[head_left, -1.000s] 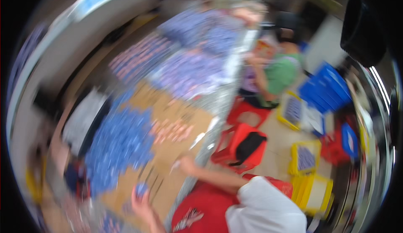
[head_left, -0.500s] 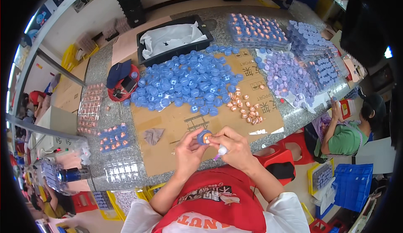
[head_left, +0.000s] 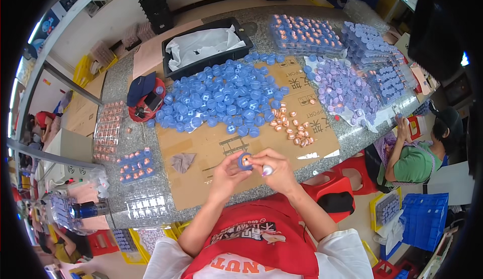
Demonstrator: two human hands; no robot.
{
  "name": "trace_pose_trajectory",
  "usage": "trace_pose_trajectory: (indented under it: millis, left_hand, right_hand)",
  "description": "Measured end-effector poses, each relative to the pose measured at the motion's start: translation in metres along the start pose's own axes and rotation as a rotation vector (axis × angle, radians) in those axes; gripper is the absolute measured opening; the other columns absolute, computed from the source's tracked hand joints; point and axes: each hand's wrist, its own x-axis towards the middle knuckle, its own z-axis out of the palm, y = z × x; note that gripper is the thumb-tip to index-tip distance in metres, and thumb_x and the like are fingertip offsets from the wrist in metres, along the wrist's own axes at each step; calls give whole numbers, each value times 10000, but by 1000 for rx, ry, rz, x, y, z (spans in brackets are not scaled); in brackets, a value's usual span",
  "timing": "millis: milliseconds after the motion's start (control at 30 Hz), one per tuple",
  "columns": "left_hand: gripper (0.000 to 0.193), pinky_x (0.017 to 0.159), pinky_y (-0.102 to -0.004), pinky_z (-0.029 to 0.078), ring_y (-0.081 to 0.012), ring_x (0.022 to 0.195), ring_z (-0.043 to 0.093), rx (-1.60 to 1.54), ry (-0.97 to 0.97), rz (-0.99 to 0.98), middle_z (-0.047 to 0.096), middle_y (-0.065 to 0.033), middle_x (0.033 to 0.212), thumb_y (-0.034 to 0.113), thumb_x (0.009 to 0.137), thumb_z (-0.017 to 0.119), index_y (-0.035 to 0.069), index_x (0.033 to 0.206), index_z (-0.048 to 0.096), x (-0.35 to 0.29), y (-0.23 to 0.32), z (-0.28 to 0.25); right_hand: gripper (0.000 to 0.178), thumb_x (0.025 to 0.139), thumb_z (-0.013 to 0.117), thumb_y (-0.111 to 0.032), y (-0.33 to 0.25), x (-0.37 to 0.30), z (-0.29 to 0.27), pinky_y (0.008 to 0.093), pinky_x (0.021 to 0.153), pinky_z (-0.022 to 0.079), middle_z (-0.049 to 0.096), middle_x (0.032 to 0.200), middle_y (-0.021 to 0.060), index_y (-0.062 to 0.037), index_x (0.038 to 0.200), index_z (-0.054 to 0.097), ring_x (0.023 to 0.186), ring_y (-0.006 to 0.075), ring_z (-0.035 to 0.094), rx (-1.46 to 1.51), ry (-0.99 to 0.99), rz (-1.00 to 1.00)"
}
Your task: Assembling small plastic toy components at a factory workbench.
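Over the near part of the cardboard, my left hand [head_left: 225, 179] is closed, gripping a blue round plastic piece [head_left: 241, 164] by its rim. A small orange-and-white piece [head_left: 246, 161] sits in the middle of it. The fingertips of my right hand [head_left: 279, 172] press at that orange piece from the right. Tucked in the same right hand is a slim white tube [head_left: 267, 170] with a purple tip, pointing down toward me. Fingers hide part of the tube and the edge of the blue piece.
Ahead lies a big heap of blue round pieces [head_left: 221, 95]. Small orange pieces [head_left: 297, 129] are scattered to its right, beyond them a purple heap [head_left: 344, 90]. Left are a grey cloth [head_left: 182, 162] and a filled tray [head_left: 136, 165]. A person in green [head_left: 415, 164] sits at right.
The white tube has turned in my right hand, its purple tip now nearer my fingers. Both hands have shifted slightly while still on the blue piece.
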Motion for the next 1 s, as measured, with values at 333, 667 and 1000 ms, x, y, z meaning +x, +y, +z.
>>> trace_pose_trajectory:
  millis: [333, 667, 1000]
  left_hand:
    - [370, 894, -343, 434, -259, 1027, 507, -1033, -209, -386, 497, -132, 1105, 122, 812, 566, 10, 1139, 434, 4, 4, 15]
    - [399, 825, -341, 458, -235, 943, 545, -579, -58, -66, 519, -120, 1059, 17, 778, 539, 56, 1153, 411, 0, -26, 10]
    - [426, 761, -293, 491, -161, 893, 564, -589, 21, 3, 554, -83, 1025, -8, 765, 523, 66, 1180, 464, -10, -7, 13]
  right_hand:
    - [516, 705, 692, -88, -21, -17, 1, 248, 773, 443, 574, 1032, 100, 67, 1146, 475, 908, 108, 534, 562, 259, 473]
    - [564, 661, 735, -184, -31, -2, 17, 221, 652, 452, 620, 870, 88, 71, 1101, 492, 750, 82, 552, 361, 98, 559]
    - [585, 686, 694, -105, -40, 2, 28, 220, 705, 438, 564, 923, 60, 60, 1187, 440, 808, 85, 519, 420, 117, 370]
